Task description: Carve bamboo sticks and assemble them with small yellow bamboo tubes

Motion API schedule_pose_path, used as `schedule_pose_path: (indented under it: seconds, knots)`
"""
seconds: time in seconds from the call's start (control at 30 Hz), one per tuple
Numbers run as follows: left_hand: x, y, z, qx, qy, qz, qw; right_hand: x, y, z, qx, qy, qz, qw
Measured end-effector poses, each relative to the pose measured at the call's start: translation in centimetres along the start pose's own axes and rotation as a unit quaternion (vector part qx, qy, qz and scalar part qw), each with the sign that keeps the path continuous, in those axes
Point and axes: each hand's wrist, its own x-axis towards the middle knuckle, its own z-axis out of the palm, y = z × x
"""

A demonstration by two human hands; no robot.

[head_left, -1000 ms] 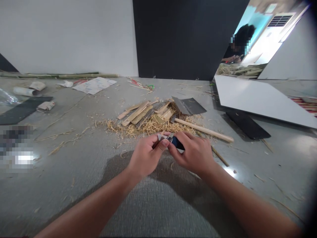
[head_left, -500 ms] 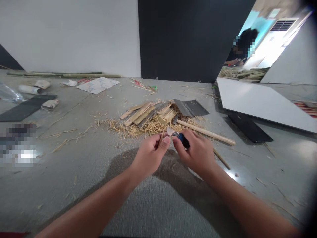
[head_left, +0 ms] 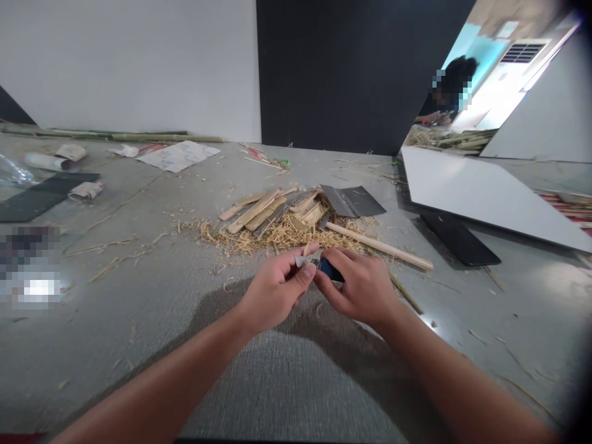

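Note:
My left hand (head_left: 274, 285) is closed, its thumb and fingers pinching a thin wooden strip (head_left: 306, 248) whose tip shows above the fingers. My right hand (head_left: 354, 280) wraps around the dark blue handle of a knife-like tool (head_left: 331, 270). A pale, flat blade-like piece (head_left: 301, 261) lies against the left fingers, by the strip; how it joins the handle is partly hidden. Both hands almost touch, held above the floor in front of a heap of yellow shavings (head_left: 231, 239) and split wooden slats (head_left: 259, 209).
A long wooden stick (head_left: 379, 245) points right from the heap, near a dark bent sheet (head_left: 358, 201). Further right are a black slab (head_left: 460, 239) and a large white board (head_left: 490, 194). Newspaper (head_left: 178, 156) and bamboo poles (head_left: 139, 135) lie far left. Another person (head_left: 451, 92) sits back right.
The flat blade-like piece has shifted left and down, against my left fingers. My right hand has moved slightly left, closer to my left hand. The view has shifted a little.

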Motion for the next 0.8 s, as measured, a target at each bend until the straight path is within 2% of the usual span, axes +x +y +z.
schedule_pose_path:
  seconds: [0.1,0.37,0.5,0.6,0.7,0.8]
  knots:
    - [0.0,0.1,0.0,0.011,0.001,0.002,1.0,0.0,0.0,-0.1,-0.011,0.002,0.004,1.0]
    - [0.4,0.2,0.0,0.163,0.082,0.081,0.98,-0.1,-0.7,0.2,-0.045,0.043,0.046,0.997]
    - [0.6,-0.2,0.0,0.168,0.112,0.057,0.978,0.0,-1.2,0.7,-0.048,0.062,0.086,0.993]
    - [0.5,-0.3,0.1,0.14,0.128,0.033,0.981,0.2,-0.8,0.8,-0.03,0.077,0.155,0.985]
    - [0.4,-0.2,0.2,0.099,0.101,0.019,0.99,0.5,0.1,0.5,0.043,0.105,0.202,0.973]
    - [0.2,0.2,0.2,0.026,0.001,-0.003,1.0,0.7,0.4,0.0,0.22,0.102,0.146,0.959]
